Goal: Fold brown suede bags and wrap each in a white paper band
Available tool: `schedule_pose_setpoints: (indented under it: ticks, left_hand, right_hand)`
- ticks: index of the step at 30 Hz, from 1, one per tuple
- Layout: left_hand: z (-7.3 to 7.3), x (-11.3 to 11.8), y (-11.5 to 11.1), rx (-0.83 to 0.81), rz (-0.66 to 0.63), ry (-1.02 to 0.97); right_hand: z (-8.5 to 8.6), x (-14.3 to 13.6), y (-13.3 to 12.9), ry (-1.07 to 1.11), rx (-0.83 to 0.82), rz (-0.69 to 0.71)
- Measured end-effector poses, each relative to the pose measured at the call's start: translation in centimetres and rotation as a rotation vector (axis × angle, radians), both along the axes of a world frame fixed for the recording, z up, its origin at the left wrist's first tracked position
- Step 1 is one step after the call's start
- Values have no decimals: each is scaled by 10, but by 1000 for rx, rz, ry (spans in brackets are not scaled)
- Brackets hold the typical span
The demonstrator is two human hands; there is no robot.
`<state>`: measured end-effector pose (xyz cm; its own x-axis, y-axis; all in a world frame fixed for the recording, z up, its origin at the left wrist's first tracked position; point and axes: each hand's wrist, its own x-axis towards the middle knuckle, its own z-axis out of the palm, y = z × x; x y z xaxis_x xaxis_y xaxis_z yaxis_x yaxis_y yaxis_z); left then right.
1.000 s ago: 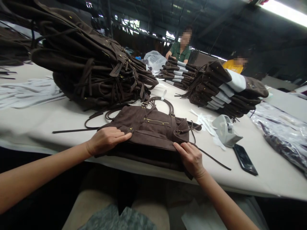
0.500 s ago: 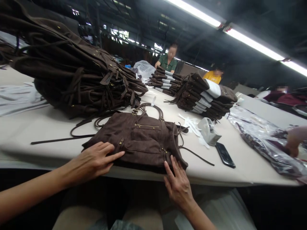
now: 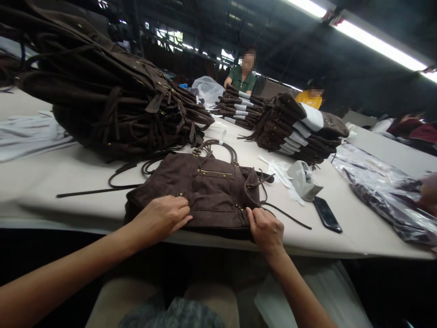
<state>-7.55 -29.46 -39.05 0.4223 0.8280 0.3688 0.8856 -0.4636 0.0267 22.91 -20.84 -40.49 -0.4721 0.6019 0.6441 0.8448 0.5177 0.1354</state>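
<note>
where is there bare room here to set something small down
Bare table shows left of the brown bag, between the long strap and front edge, and between the phone and plastic-wrapped goods. Crowded at back left, under the bag pile.

1 head-worn camera, near and above the brown bag [image 3: 212, 197], faces forward and down across it.

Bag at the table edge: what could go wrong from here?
Bag lies at the table's near edge; it might slip if left hand and right hand let go.
Loose strap ends near the phone and could drag against it.
Tall pile looks uneven; it may slump.
</note>
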Motion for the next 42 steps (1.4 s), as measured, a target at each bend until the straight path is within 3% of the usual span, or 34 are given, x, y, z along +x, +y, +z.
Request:
schedule_pose_setpoints:
  ticks: [3, 7, 12, 15, 18, 23, 26, 28, 32, 35, 38, 40, 42]
  left_hand:
    - [1, -1, 19, -50, -12, 71]
    - [-22, -21, 31, -23, 39, -146]
    - [-40, -31, 28, -23, 52, -135]
    - [-42, -30, 24, 22, 14, -51]
    - [-45, -31, 21, 94, -9, -25]
    - [-49, -29, 15, 200, -7, -49]
    - [-51, -27, 9, 236, 15, -48]
    - [-51, -24, 5, 252, 23, -55]
    - [-51, -16, -2, 265, 43, -70]
    - [-52, -14, -6, 296, 58, -66]
    - [-54, -15, -10, 335, 69, -66]
    - [-56, -17, -13, 347, 82, -61]
    - [-59, -19, -18, 347, 99, -48]
  right_hand:
    - [-21, -1, 1, 19, 43, 23]
    - [-50, 4, -11, 155, 48, 32]
    - [-59, 5, -25, 349, 20, 61]
    - [-46, 4, -23, 466, -59, 31]
    - [-23, 1, -17, 531, -80, -60]
    - [26, -7, -5, 278, -48, -230]
    - [46, -9, 7, 203, -68, -290]
    - [49, -9, 18, 227, -217, -255]
    - [37, -7, 45, 461, -769, -83]
    - [32, 3, 57, 582, -868, -33]
    - [27, 15, 55, 1046, -987, 110]
    - [13, 20, 45, 1442, -1174, 231]
    - [-8, 22, 30, 1648, -1424, 271]
